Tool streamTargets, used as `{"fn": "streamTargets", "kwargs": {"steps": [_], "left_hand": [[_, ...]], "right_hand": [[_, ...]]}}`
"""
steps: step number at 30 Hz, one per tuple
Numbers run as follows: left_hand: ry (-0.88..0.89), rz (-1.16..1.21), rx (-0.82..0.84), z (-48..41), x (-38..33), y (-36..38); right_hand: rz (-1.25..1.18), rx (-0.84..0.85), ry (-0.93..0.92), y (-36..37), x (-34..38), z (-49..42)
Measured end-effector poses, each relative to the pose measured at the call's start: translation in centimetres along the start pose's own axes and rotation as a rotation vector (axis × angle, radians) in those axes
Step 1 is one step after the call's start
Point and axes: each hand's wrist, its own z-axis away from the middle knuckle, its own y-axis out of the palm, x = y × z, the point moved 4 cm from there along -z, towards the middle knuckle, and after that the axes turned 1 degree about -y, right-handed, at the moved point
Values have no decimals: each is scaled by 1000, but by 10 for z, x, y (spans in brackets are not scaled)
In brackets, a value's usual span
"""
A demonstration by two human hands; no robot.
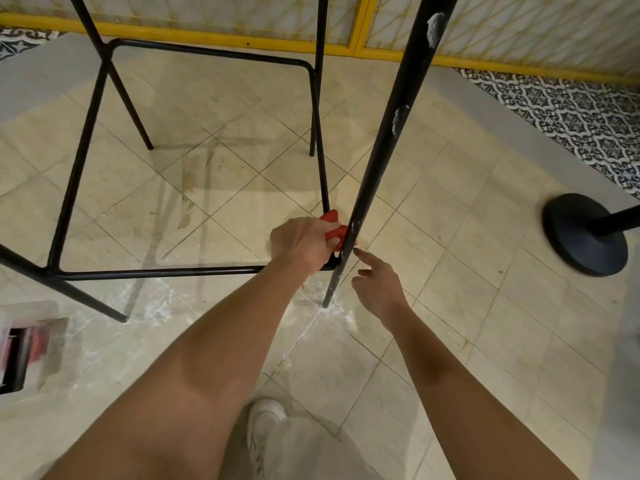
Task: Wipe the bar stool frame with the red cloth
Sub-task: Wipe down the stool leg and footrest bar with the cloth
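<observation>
Black bar stool frame [194, 271] standing on beige tiles; left hand [303, 242] clenched around red cloth [335, 230], pressed against near leg [375, 168] at footrest corner; right hand [377, 289] loosely open, index fingertip touching that leg.

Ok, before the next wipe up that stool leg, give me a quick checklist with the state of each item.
1. Red cloth in the left hand: ok, gripped.
2. Cloth against the near leg of the bar stool frame: ok, pressed low, just above the footrest rail.
3. Right hand free to steady the leg: ok, open, index finger pointing at it.
4. White smears higher on the leg: not ok, two patches remain.
5. White residue on the floor around the leg foot: not ok.
6. Clean side of the cloth: cannot tell.
</observation>
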Motion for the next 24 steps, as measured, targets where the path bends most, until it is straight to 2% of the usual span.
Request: {"fn": "streamTargets", "kwargs": {"steps": [5, 10, 16, 24], "left_hand": [[-67, 166, -72, -35, 2, -5], [-89, 274, -27, -54, 4, -10], [5, 307, -1, -42, 8, -2], [-27, 279, -10, -60, 8, -5]], "right_hand": [[50, -22, -61, -15, -6, 0], [84, -23, -67, -21, -5, -3], [55, -4, -92, -9, 14, -9], [76, 5, -107, -9, 18, -11]]}}
